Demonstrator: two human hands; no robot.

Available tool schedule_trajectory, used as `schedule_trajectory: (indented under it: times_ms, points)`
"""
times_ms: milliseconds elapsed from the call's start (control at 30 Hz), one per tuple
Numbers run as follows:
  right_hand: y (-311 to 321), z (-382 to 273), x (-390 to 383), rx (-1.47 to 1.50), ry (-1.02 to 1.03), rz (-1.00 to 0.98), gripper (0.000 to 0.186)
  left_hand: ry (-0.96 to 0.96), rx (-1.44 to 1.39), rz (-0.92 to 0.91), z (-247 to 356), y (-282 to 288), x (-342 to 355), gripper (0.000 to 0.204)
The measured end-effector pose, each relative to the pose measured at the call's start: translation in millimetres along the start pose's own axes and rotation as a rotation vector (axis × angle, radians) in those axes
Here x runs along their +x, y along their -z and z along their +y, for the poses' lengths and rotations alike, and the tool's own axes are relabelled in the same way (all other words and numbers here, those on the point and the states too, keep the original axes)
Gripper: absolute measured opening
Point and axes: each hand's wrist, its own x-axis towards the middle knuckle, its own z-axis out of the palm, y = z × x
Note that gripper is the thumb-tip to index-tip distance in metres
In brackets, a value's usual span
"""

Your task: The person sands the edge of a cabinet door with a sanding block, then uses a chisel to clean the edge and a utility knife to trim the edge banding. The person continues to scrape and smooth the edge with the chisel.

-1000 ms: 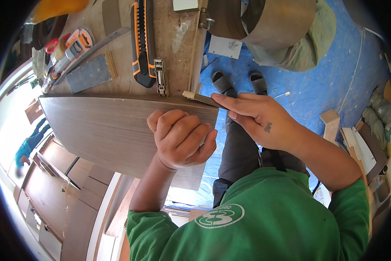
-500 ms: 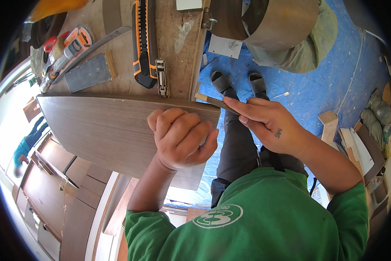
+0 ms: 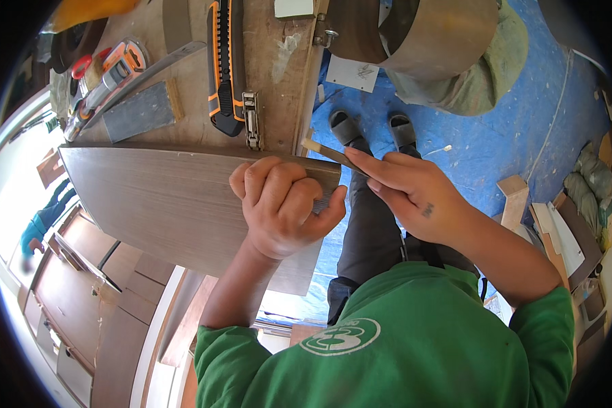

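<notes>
My left hand (image 3: 278, 207) is curled closed against the brown wood-grain panel (image 3: 163, 200), close to its right end. The thumb reaches past that end, and whatever the fingers hold is hidden. In my right hand (image 3: 415, 194), the thumb and fingers pinch a thin brown stick with a pale tip (image 3: 329, 154). Its tip points up and left, just off the panel's right corner. A metal hinge (image 3: 252, 121) rises from the bench by the panel's far edge. Beside the hinge lies an orange and black utility knife (image 3: 225, 68).
The wooden bench (image 3: 268, 64) also bears a grey block (image 3: 142, 112), a curved strip and tools at the left. A large brown curved piece (image 3: 449, 41) stands at the far right. Blue sheeting (image 3: 483, 156) covers the floor; offcuts (image 3: 513, 194) lie right. Another person (image 3: 40, 228) is at far left.
The stick's tip has moved slightly up and left, away from the panel's corner. My left thumb has spread a little outward. The panel has shifted slightly left.
</notes>
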Motion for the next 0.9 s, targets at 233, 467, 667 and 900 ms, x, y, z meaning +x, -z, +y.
schedule_trajectory:
  times_ms: [233, 467, 667, 900]
  points:
    - [-2, 2, 6, -0.065, 0.036, -0.043, 0.064, 0.004, -0.009, 0.01, 2, -1, 2, 0.037]
    - [13, -17, -13, 0.017, -0.13, -0.069, 0.063, 0.012, 0.002, 0.001, 1, 1, -1, 0.038]
    - [-1, 11, 10, -0.106, 0.04, -0.066, 0.063, -0.002, 0.005, 0.002, 0, -2, -1, 0.039]
    - [15, -9, -14, 0.035, -0.061, -0.079, 0.063, -0.014, 0.009, 0.0, -1, -1, -3, 0.039]
